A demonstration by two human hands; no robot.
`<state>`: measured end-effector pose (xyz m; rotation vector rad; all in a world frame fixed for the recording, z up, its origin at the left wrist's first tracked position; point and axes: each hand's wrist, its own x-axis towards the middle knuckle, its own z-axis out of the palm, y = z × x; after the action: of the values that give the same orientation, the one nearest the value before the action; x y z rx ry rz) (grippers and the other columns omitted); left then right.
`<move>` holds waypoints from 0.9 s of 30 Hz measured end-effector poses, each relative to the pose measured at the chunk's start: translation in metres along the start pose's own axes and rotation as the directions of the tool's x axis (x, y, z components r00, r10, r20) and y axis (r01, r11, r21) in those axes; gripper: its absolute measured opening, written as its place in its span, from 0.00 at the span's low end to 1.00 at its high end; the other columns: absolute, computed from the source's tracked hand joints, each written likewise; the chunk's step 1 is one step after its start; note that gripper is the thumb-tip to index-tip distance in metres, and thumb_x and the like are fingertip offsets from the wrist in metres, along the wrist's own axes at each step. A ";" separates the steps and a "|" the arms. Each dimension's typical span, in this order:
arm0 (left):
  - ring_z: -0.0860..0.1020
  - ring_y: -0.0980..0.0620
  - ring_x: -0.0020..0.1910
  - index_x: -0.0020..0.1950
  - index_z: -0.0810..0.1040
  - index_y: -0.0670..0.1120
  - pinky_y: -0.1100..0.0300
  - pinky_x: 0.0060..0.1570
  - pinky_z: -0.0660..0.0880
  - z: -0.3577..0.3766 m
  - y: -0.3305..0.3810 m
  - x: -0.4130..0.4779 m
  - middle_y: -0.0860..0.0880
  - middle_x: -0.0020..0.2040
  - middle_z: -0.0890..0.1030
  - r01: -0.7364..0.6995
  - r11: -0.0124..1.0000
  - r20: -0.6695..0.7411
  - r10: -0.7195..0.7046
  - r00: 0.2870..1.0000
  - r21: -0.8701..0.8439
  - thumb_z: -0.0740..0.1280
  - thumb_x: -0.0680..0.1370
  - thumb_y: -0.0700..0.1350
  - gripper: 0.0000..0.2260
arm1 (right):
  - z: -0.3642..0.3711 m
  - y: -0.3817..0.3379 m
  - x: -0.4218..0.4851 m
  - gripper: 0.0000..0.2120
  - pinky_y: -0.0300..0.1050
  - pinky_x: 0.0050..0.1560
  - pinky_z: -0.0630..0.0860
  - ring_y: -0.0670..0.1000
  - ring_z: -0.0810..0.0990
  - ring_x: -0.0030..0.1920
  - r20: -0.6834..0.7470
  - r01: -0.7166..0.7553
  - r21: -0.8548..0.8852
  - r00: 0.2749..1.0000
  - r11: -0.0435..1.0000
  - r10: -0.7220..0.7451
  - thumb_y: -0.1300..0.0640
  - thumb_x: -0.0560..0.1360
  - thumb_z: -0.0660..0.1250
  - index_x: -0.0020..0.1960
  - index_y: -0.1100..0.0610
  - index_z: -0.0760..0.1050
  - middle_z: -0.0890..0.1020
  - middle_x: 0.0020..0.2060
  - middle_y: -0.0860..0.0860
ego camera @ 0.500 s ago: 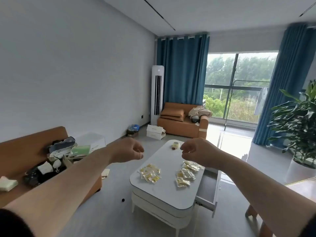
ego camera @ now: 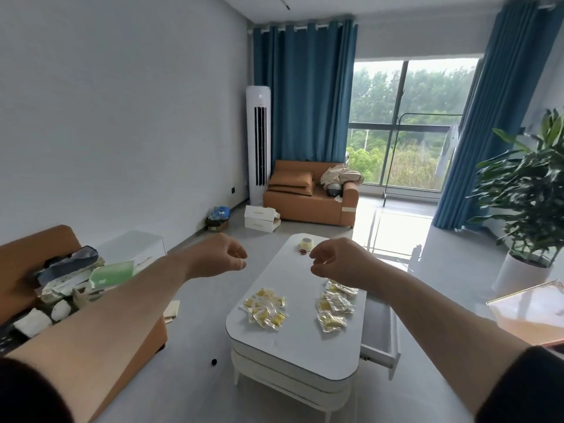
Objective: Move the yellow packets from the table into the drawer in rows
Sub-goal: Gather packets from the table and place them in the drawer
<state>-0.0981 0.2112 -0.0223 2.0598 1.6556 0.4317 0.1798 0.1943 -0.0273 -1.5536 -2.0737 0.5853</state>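
Two heaps of yellow packets lie on the white coffee table (ego camera: 293, 346): a left heap (ego camera: 266, 309) and a right heap (ego camera: 334, 306) near the table's right edge. The drawer (ego camera: 380, 337) stands pulled out on the table's right side; its inside is hardly visible. My left hand (ego camera: 218, 256) hangs in the air left of the table's far end, fingers loosely curled, holding nothing. My right hand (ego camera: 335, 262) hovers above the right heap, fingers loosely curled and empty.
A roll of tape (ego camera: 306, 244) sits at the table's far end. An orange sofa with clutter (ego camera: 61, 279) is at the left, a potted plant (ego camera: 531, 193) and a glass-topped table corner (ego camera: 531, 309) at the right. Boxes (ego camera: 261, 218) lie on the floor beyond.
Both hands stay raised in much the same place. The view has shifted slightly nearer the table.
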 end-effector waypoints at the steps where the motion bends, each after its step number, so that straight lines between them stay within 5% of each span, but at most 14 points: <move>1: 0.78 0.55 0.53 0.62 0.79 0.47 0.64 0.53 0.71 0.001 -0.003 0.011 0.50 0.58 0.82 -0.002 1.000 -0.002 0.002 1.000 -0.014 0.69 0.77 0.48 0.14 | 0.002 0.004 0.011 0.12 0.38 0.47 0.77 0.49 0.81 0.48 -0.004 -0.005 -0.008 1.000 1.000 0.005 0.55 0.73 0.71 0.56 0.54 0.80 0.83 0.48 0.48; 27: 0.78 0.54 0.55 0.64 0.78 0.46 0.62 0.55 0.71 -0.019 -0.132 0.398 0.48 0.59 0.81 0.047 0.995 0.118 -0.036 0.992 -0.090 0.68 0.78 0.47 0.15 | 0.050 0.127 0.398 0.13 0.39 0.53 0.74 0.50 0.80 0.51 0.073 -0.127 -0.061 0.989 0.990 0.131 0.57 0.75 0.69 0.59 0.56 0.80 0.83 0.51 0.50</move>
<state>-0.1270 0.6241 -0.0932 1.9424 1.5771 0.3601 0.1504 0.6081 -0.0944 -1.7331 -2.0729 0.6474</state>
